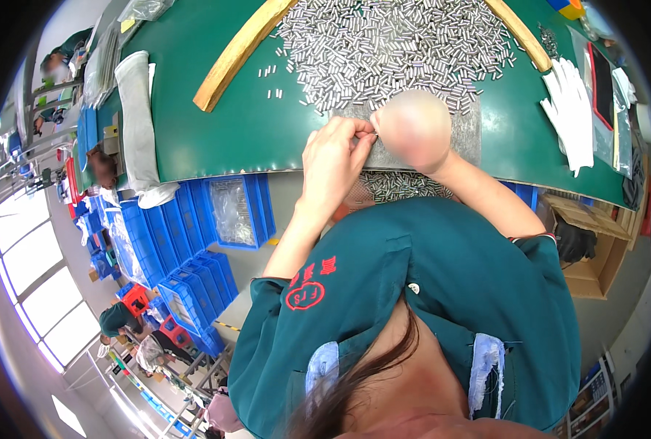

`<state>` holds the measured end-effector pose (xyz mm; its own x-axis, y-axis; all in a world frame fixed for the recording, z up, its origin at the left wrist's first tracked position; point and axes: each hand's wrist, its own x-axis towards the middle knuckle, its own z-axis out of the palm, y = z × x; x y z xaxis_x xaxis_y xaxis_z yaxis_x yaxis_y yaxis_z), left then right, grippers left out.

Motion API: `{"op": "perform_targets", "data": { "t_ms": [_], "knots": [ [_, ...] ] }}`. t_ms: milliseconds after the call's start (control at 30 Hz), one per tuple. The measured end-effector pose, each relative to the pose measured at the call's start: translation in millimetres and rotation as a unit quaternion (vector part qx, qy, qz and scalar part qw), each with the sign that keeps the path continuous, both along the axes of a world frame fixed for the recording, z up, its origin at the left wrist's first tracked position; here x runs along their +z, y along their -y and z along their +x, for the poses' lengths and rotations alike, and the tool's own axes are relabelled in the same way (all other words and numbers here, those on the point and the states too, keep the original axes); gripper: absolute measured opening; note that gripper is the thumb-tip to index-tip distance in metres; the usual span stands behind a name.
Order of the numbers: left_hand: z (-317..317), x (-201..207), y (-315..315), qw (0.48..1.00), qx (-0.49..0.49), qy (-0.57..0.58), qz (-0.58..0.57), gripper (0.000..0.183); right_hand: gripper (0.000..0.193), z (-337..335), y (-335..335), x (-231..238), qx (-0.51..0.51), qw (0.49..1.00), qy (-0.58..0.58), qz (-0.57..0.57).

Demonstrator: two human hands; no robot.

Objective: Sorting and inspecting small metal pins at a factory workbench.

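My left hand (pixel 333 157) is closed at the near edge of the green table, thumb and forefinger pinched together. Whatever lies in that pinch is too small to make out. Close beside it on the right is my right hand (pixel 415 132), covered by a round blur that hides its fingers. Just beyond both hands spreads a big heap of small shiny metal pins (pixel 391 55), lying on a grey sheet (pixel 466 139). Below the table edge, between my forearms, more metal pins (pixel 406 186) fill a container.
Wooden strips flank the heap, one at left (pixel 241 51) and one at right (pixel 519 33). A grey sleeve (pixel 136 121) lies on the table's left, white gloves (pixel 570 113) on its right. Blue crates (pixel 171 219) stand below left; an open wooden box (pixel 589 274) is below right. People work far left.
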<state>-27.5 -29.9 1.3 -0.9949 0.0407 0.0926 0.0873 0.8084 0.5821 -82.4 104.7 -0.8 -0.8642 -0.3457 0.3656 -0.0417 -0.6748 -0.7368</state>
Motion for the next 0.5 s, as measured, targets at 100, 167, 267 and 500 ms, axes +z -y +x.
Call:
{"op": "perform_targets", "data": {
  "t_ms": [100, 167, 267, 500],
  "knots": [
    [1, 1, 0, 1.0, -0.004, 0.005, -0.002, 0.01, 0.043, -5, -2, -4, 0.003, 0.999, 0.029, -0.027],
    [5, 5, 1, 1.0, -0.005, 0.007, -0.001, 0.009, 0.043, -8, -2, -5, 0.018, 0.992, 0.094, -0.077],
    [12, 16, 4, 0.992, -0.099, 0.065, 0.032, 0.008, 0.043, -12, -4, -5, 0.035, 0.981, 0.147, -0.119],
    [-19, 6, 16, 0.997, -0.007, -0.048, -0.052, 0.013, 0.044, -12, -3, -3, 0.04, 0.983, 0.135, -0.118]
  ]
}}
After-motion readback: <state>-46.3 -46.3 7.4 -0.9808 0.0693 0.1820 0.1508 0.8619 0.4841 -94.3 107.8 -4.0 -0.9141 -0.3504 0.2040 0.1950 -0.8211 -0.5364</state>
